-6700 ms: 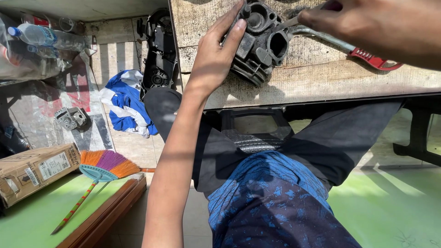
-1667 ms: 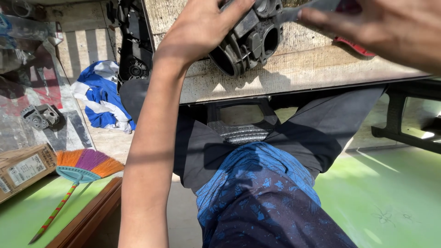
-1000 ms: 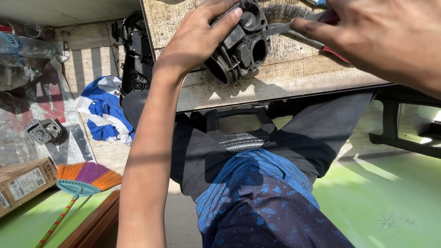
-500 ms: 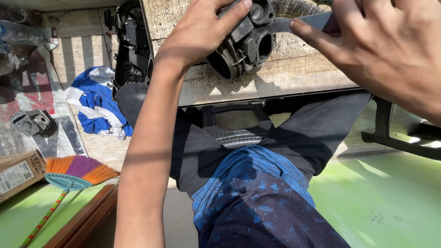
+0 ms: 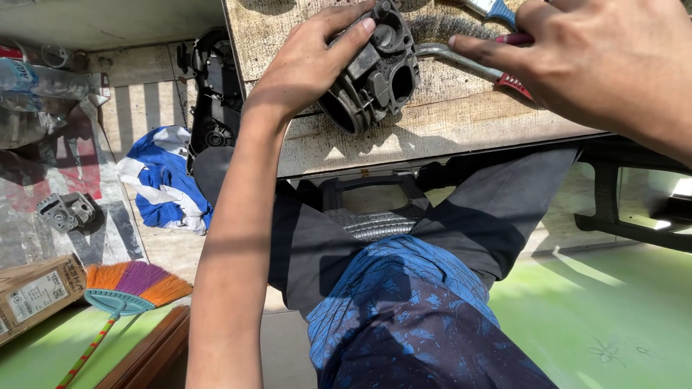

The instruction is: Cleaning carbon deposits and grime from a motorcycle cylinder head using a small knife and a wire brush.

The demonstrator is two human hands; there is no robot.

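My left hand (image 5: 306,68) grips a dark grey finned engine cylinder (image 5: 375,72) and holds it tilted on the worn wooden bench top (image 5: 432,122). My right hand (image 5: 598,61) is closed around the red-tipped handle of a metal plier-type tool (image 5: 468,65), whose jaw end reaches to the cylinder. Part of a blue-handled tool (image 5: 494,11) lies just above it at the frame's top edge.
A black engine part (image 5: 213,94) stands left of the bench. On the floor lie a blue and white cloth (image 5: 162,180), a small grey metal part (image 5: 65,211), a colourful broom (image 5: 122,295), a cardboard box (image 5: 32,295) and plastic bottles (image 5: 43,79). My legs sit below the bench.
The cylinder has been turned and tilted under my left hand. My right hand has shifted along the tool handle, and the view has drifted slightly.
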